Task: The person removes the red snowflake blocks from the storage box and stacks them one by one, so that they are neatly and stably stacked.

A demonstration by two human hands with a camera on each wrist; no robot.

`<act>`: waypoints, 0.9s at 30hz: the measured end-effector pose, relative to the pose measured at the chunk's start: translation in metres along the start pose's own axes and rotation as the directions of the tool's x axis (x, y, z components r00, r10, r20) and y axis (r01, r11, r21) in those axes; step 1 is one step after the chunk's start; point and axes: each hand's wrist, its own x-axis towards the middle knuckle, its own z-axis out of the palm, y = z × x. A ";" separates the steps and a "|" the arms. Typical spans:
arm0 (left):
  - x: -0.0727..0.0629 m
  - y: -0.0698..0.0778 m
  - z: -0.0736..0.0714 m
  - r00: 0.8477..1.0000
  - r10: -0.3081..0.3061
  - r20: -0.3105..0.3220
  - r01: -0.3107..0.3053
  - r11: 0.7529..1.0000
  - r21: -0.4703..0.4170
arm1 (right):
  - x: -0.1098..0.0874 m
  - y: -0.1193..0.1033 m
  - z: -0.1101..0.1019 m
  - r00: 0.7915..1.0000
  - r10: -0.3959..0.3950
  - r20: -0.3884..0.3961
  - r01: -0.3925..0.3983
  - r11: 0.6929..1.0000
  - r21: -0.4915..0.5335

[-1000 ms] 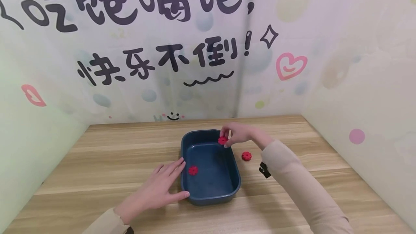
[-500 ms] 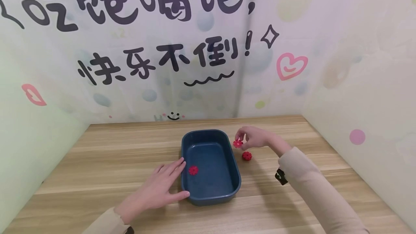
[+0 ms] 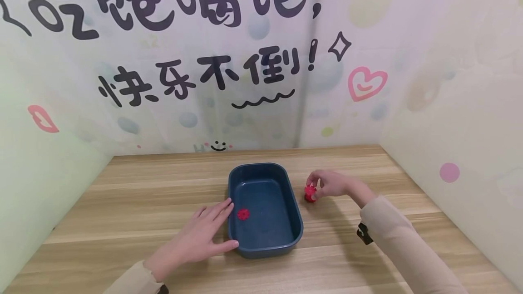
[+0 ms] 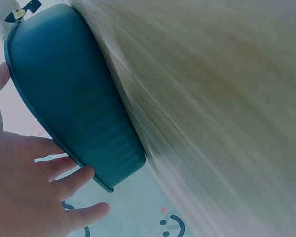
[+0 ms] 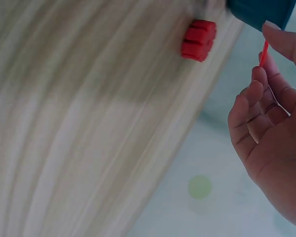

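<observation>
My right hand [image 3: 332,183] pinches a flat red snowflake disc [image 3: 310,190] between thumb and fingertips; the right wrist view shows the disc [image 5: 264,53] edge-on. Just below it, a short stack of red snowflake discs [image 5: 199,40] sits on the table, mostly covered by the held disc in the head view. To the left is a dark blue rectangular bin [image 3: 265,252] with rounded corners. My left hand [image 3: 200,235] lies along its left rim with fingers stretched out, the fingertips and thumb touching the rim. One red disc [image 3: 243,214] lies inside the bin, near its left wall.
The wood-grain table [image 3: 155,185] runs back to a printed cloth wall [image 3: 171,126] with large black lettering. A plain pale wall [image 3: 457,126] closes off the right side, and another stands on the left.
My right hand has moved right, from over the bin's far right corner to above the stack, carrying the red disc, and has lowered. My left hand and the bin have stayed put.
</observation>
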 end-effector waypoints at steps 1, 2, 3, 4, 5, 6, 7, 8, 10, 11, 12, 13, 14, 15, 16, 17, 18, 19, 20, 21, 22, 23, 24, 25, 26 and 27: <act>0.000 0.000 0.000 1.000 0.002 -0.001 -0.002 1.000 0.000 | -0.001 0.002 0.002 1.000 -0.001 0.001 0.001 1.000 0.003; 0.000 0.000 0.000 1.000 0.003 -0.002 -0.003 1.000 0.001 | -0.001 0.005 0.004 1.000 0.004 0.001 -0.004 1.000 0.007; 0.000 0.000 0.000 1.000 0.005 -0.002 -0.005 1.000 0.002 | -0.001 0.007 0.006 1.000 0.004 0.000 -0.004 1.000 0.007; 0.000 -0.001 0.001 1.000 0.007 -0.003 -0.007 1.000 0.005 | -0.002 0.008 0.007 1.000 0.001 -0.004 -0.001 1.000 0.008; 0.000 -0.001 0.001 1.000 0.009 -0.003 -0.008 1.000 0.005 | -0.002 0.009 0.009 1.000 0.009 -0.008 -0.009 1.000 0.008; 0.000 -0.001 0.001 1.000 0.009 -0.003 -0.009 1.000 0.008 | -0.002 0.011 0.010 1.000 0.009 -0.015 -0.009 1.000 0.007; 0.000 -0.001 0.001 1.000 0.010 -0.003 -0.010 1.000 0.010 | -0.002 0.012 0.012 1.000 0.008 -0.022 -0.008 1.000 0.004; 0.000 -0.001 0.001 1.000 0.010 -0.003 -0.010 1.000 0.011 | -0.002 0.013 0.014 1.000 0.005 -0.031 -0.005 1.000 -0.003; 0.000 0.000 0.001 1.000 0.009 -0.003 -0.009 1.000 0.016 | -0.002 0.015 0.016 0.999 -0.010 -0.049 0.009 1.000 -0.020; 0.000 0.000 0.001 1.000 0.009 -0.003 -0.009 1.000 0.017 | -0.003 0.016 0.017 0.998 -0.014 -0.057 0.012 1.000 -0.025; 0.000 0.000 0.000 1.000 0.008 -0.002 -0.008 1.000 0.018 | -0.003 0.017 0.018 0.998 -0.021 -0.065 0.019 0.999 -0.033; 0.000 0.000 0.000 1.000 0.008 -0.001 -0.008 1.000 0.018 | -0.003 0.017 0.019 0.997 -0.023 -0.071 0.020 0.999 -0.036; 0.000 0.000 0.000 1.000 0.008 -0.001 -0.008 1.000 0.017 | -0.003 0.017 0.020 0.997 -0.025 -0.076 0.022 0.999 -0.040; -0.001 0.000 0.000 1.000 0.008 0.000 -0.008 1.000 0.017 | -0.003 0.018 0.020 0.996 -0.025 -0.080 0.022 0.999 -0.038; -0.001 0.001 -0.001 1.000 0.008 0.001 -0.008 1.000 0.015 | -0.003 0.018 0.021 0.996 -0.026 -0.082 0.023 0.999 -0.037; -0.001 0.001 -0.001 1.000 0.008 0.002 -0.008 1.000 0.013 | -0.003 0.019 0.021 0.996 -0.026 -0.085 0.023 0.999 -0.037; -0.001 0.001 -0.001 1.000 0.007 0.003 -0.007 1.000 0.010 | -0.003 0.019 0.022 0.996 -0.025 -0.087 0.022 0.999 -0.036; -0.001 0.001 -0.001 1.000 0.006 0.004 -0.006 1.000 0.009 | -0.003 0.019 0.022 0.996 -0.025 -0.088 0.022 0.999 -0.036; -0.001 0.001 -0.001 1.000 0.006 0.004 -0.006 1.000 0.010 | -0.003 0.020 0.023 0.996 -0.025 -0.088 0.022 0.999 -0.035; -0.001 0.001 -0.001 1.000 0.005 0.005 -0.005 1.000 0.012 | -0.003 0.020 0.023 0.996 -0.025 -0.086 0.022 0.999 -0.033; -0.001 0.001 -0.001 1.000 0.004 0.005 -0.004 1.000 0.014 | -0.003 0.020 0.023 0.996 -0.026 -0.086 0.024 0.999 -0.030; -0.001 0.001 -0.001 1.000 0.003 0.005 -0.003 1.000 0.015 | -0.003 0.020 0.023 0.996 -0.025 -0.083 0.022 0.999 -0.027; -0.001 0.001 -0.001 1.000 0.002 0.005 -0.003 1.000 0.017 | -0.003 0.021 0.023 0.996 -0.026 -0.081 0.024 0.999 -0.023; -0.001 0.001 -0.001 1.000 0.002 0.004 -0.002 1.000 0.018 | -0.003 0.021 0.023 0.996 -0.029 -0.080 0.028 0.999 -0.022; -0.001 0.001 0.000 1.000 0.001 0.004 -0.001 1.000 0.019 | -0.003 0.021 0.022 0.997 -0.030 -0.078 0.028 0.999 -0.021; -0.001 0.001 0.000 1.000 0.000 0.005 0.000 1.000 0.018 | -0.003 0.022 0.022 0.997 -0.031 -0.077 0.030 0.999 -0.022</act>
